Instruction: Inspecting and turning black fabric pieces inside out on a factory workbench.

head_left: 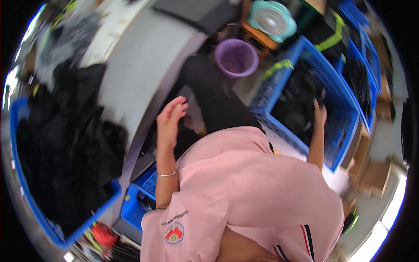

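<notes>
My left hand (pixel 171 118) is raised beside my black-clad leg, near the edge of the grey table. Its fingers are bent and somewhat apart, with nothing in them. On the other side, my right hand (pixel 320 114) reaches into a blue plastic crate (pixel 283 129). A heap of black fabric pieces (pixel 294 98) lies in that crate. The thumb and fingers of this hand close on a black piece at the edge of the heap; blur and the dark cloth partly hide the fingertips.
A grey table (pixel 135 61) curves along my left. Beyond it stands a blue bin (pixel 56 238) piled with black fabric. Ahead are a purple bucket (pixel 238 74) and a turquoise fan (pixel 273 19) on a wooden stool. Cardboard boxes (pixel 375 177) stand at the right.
</notes>
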